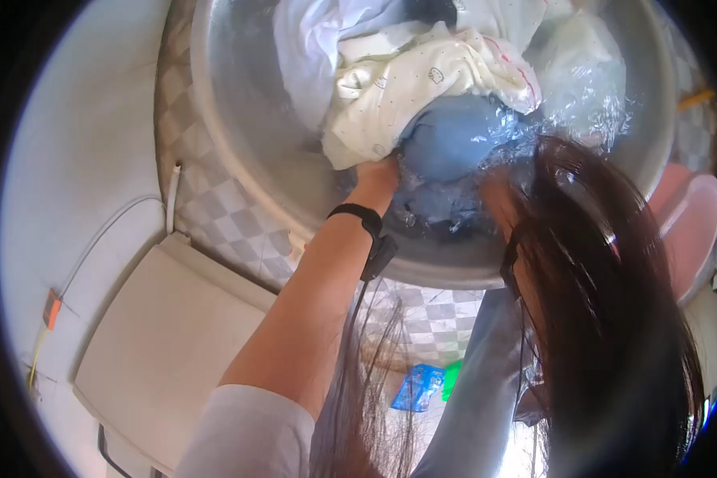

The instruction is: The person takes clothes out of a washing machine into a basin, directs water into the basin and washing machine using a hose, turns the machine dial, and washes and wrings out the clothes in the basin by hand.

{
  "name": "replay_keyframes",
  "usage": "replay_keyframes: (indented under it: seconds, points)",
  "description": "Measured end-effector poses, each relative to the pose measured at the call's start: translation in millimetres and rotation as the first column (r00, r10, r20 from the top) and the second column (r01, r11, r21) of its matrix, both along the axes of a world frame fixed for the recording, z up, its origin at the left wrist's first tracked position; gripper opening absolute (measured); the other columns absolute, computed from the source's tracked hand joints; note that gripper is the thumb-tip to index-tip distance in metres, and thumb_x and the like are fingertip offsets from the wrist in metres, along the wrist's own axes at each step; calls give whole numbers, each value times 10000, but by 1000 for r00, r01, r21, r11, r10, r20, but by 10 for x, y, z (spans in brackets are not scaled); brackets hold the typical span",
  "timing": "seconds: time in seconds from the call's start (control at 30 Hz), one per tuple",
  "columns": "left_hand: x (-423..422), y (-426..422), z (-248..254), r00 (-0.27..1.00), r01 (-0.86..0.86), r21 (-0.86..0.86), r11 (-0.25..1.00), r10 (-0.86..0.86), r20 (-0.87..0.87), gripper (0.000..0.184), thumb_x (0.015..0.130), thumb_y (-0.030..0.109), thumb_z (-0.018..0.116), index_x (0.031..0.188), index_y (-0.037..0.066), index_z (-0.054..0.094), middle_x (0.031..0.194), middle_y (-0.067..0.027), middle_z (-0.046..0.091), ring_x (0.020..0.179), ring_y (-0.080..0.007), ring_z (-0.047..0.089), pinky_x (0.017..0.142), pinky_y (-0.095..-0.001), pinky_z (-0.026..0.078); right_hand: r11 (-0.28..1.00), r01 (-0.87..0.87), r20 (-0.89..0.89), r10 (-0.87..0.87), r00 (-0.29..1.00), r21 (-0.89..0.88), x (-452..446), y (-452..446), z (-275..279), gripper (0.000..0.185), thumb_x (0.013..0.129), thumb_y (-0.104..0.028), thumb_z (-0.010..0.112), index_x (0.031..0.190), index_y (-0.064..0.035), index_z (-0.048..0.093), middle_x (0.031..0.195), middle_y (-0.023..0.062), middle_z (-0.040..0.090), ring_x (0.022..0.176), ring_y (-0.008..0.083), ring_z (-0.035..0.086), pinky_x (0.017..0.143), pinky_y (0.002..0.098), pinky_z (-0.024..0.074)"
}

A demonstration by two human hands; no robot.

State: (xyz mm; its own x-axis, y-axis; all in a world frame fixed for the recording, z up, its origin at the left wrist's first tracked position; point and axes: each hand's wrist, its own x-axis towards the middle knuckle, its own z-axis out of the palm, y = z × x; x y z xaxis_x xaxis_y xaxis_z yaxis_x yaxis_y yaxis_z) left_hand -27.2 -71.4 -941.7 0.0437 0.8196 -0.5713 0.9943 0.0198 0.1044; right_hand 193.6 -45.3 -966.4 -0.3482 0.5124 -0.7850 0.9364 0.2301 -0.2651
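Observation:
A large metal basin [231, 159] holds water and wet laundry. My left hand [377, 173] reaches into it beside a cream garment [430, 76] with small dark prints and a red edge; its fingers are hidden by cloth and water. Close by, my right hand [498, 191] is in the splashing water, partly covered by long dark hair, so its fingers do not show. Between both hands a blue-grey cloth [454, 135] bulges up from the water. White cloth [307, 52] lies at the basin's upper left, and a soaked whitish piece [585, 76] at its upper right.
Left of the basin stands a beige boxy appliance or container [167, 342], near a white hose [173, 195] by the wall. A pink tub [689, 227] is at the right. Blue [417, 388] and green packets lie on the tiled floor [430, 319]. Long hair [613, 319] hangs over my right arm.

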Motion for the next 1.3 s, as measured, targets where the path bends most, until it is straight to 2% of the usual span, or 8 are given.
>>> replay_keyframes:
  seconds: [0.03, 0.2, 0.33, 0.53, 0.9, 0.93, 1.07, 1.3]
  points:
    - [-38, -29, 62, 998, -55, 219, 974, 48, 38, 399, 840, 197, 556, 1225, 93, 551, 1295, -161, 473, 1141, -337, 512, 943, -392, 452, 999, 17, -22, -17, 1000, -29, -8, 16, 39, 457, 870, -220, 531, 1307, -109, 458, 1345, 137, 469, 1244, 304, 438, 1001, 393, 383]
    - [-92, 419, 898, 971, 206, -428, 880, -131, 199, 466, 764, 175, 653, 1205, 68, 548, 1232, -210, 496, 1067, -402, 539, 929, -425, 456, 985, 55, -145, -79, 986, -161, 285, 31, 744, 433, 869, -146, 523, 1297, -98, 475, 1361, 140, 448, 1242, 291, 441, 996, 389, 389]
    - [28, 531, 2197, 959, -54, -26, 998, 59, 278, 672, 605, 120, 752, 1215, 126, 471, 1120, -215, 499, 1004, -407, 540, 890, -436, 460, 821, 523, -555, -331, 763, 230, 844, -320, 1796, 439, 861, -71, 523, 1298, -85, 479, 1358, 142, 450, 1225, 267, 465, 965, 379, 419]
    - [261, 877, 4005, 819, -249, -163, 955, 298, 491, 598, 556, 138, 710, 1116, 131, 501, 1011, -195, 596, 986, -399, 546, 845, -412, 449, 482, 870, -532, -713, 457, 101, 1509, -323, 3436, 468, 849, -79, 573, 1304, -99, 470, 1308, 158, 492, 1024, 273, 618, 817, 356, 502]
    - [295, 844, 6932, 639, -288, -13, 958, 202, 743, 597, 551, 75, 677, 1130, 100, 535, 1061, -145, 593, 997, -296, 578, 879, -337, 439, 527, 768, -628, -470, 620, 364, 2119, 30, 6214, 410, 847, -24, 565, 1253, -44, 513, 1231, 150, 546, 1083, 263, 577, 853, 332, 486]
    - [218, 822, 7174, 623, -301, -37, 953, 226, 749, 601, 556, 67, 670, 1140, 98, 533, 1055, -141, 592, 995, -287, 579, 880, -331, 437, 550, 739, -557, -499, 664, 388, 2147, -43, 6402, 428, 860, -150, 554, 1280, -100, 486, 1274, 144, 520, 1186, 308, 493, 985, 475, 363]
    - [-8, 868, 8026, 592, -272, 95, 958, 89, 801, 610, 557, 65, 673, 1150, 98, 534, 1063, -150, 593, 1003, -296, 578, 879, -331, 439, 567, 606, -364, -489, 793, 558, 2203, -524, 7261, 495, 881, -220, 562, 1352, -164, 423, 1425, 96, 386, 1326, 286, 348, 1042, 600, 216]
    - [-321, 1013, 9118, 586, -158, 348, 924, -196, 787, 618, 550, -3, 693, 1146, 89, 557, 998, -46, 573, 902, -159, 540, 845, -261, 434, 486, 616, -232, -636, 736, 620, 2164, -1545, 8679, 494, 892, -260, 565, 1359, -192, 419, 1448, 96, 356, 1342, 329, 318, 1028, 646, 194]
